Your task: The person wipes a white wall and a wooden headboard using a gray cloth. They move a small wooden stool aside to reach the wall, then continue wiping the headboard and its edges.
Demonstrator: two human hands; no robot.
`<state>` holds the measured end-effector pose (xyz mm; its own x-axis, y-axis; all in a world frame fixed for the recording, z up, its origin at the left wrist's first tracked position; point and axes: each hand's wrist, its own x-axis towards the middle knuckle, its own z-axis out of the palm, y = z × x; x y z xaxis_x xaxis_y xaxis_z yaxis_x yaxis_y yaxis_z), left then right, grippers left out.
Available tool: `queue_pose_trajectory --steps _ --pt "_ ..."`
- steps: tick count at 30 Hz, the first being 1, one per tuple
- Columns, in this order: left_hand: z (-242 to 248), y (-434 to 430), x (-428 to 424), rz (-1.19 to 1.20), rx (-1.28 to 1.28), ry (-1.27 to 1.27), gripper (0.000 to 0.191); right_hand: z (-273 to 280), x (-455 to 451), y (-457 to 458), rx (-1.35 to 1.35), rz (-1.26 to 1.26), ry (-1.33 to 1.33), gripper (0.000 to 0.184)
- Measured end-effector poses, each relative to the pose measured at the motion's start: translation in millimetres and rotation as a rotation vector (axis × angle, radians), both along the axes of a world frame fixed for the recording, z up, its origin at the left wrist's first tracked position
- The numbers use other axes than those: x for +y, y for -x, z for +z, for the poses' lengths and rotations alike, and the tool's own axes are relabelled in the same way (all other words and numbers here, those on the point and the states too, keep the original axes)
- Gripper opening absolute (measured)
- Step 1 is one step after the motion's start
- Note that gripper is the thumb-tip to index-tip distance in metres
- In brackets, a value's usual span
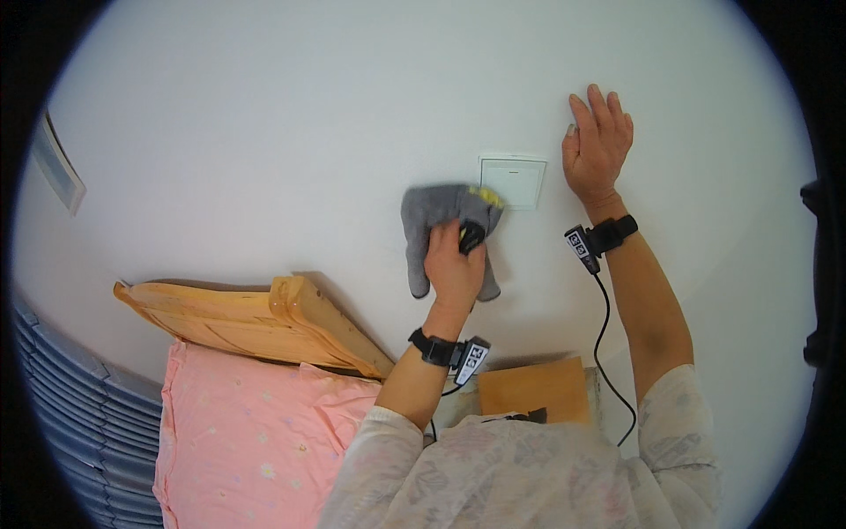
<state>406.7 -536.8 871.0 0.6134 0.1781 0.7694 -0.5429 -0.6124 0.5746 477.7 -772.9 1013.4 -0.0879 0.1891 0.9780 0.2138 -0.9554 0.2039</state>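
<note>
My left hand (456,264) is closed on a grey cloth (433,202), pressing it against the white wall. Its lower ends hang down on both sides of the hand, and a yellow patch shows along its upper right edge. A small black piece (472,237) shows between thumb and fingers; what it is cannot be made out. The cloth overlaps the lower left corner of a white wall switch (514,182). To the right of the switch, my right hand (600,149) holds nothing, its fingers stretched upward and seemingly flat on the wall.
A wooden headboard (211,314) and pink floral bedding (251,430) lie at lower left, beside dark blue pleated fabric (73,410). A brown board (535,390) is low in front of me. A picture frame (59,165) hangs far left. Thin black cables run from both wrist devices.
</note>
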Motion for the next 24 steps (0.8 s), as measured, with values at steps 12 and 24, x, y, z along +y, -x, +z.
queue_pose_trajectory --steps 12,24 --pt "133.8 -65.0 105.9 0.436 -0.545 -0.185 0.047 -2.2 7.3 -0.3 0.022 -0.052 0.001 0.047" --pt "-73.4 -16.3 80.2 0.234 -0.098 -0.381 0.077 -1.1 14.0 1.1 0.029 -0.06 0.043 0.048"
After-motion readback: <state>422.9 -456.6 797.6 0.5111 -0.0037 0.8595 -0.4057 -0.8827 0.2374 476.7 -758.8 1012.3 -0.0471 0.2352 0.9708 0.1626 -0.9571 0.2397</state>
